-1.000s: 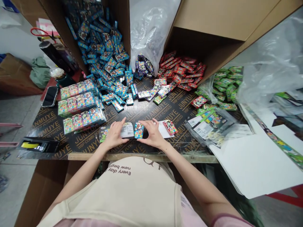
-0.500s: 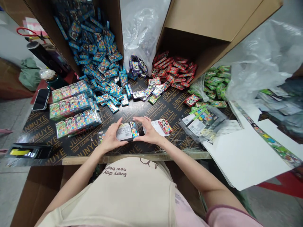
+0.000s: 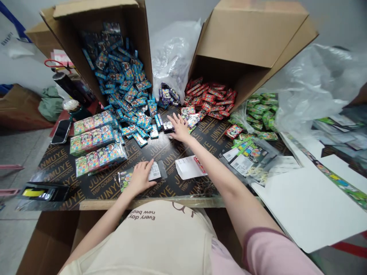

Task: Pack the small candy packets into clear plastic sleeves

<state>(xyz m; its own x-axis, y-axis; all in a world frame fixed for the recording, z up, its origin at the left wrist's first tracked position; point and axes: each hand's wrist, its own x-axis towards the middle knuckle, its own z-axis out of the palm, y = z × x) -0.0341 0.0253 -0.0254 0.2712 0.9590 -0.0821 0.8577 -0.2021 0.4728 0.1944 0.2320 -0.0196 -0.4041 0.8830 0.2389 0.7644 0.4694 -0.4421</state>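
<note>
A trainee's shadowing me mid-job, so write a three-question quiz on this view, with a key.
1. True or false: the bare left hand holds red-handled scissors.
2. What colour are the small printed boxes in the left open brown cardboard carton: A red, B blue, C green?
3. What device lies just left of the shiny, plastic-wrapped, multicoloured packs?

Key: 1 False; it lies on the flat printed plastic pouch. 2 B. 3 The black rectangular smartphone.

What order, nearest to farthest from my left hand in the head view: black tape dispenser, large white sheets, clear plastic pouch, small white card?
1. Clear plastic pouch: under your left hand.
2. Small white card: to its right.
3. Black tape dispenser: far left.
4. Large white sheets: far right.
</note>
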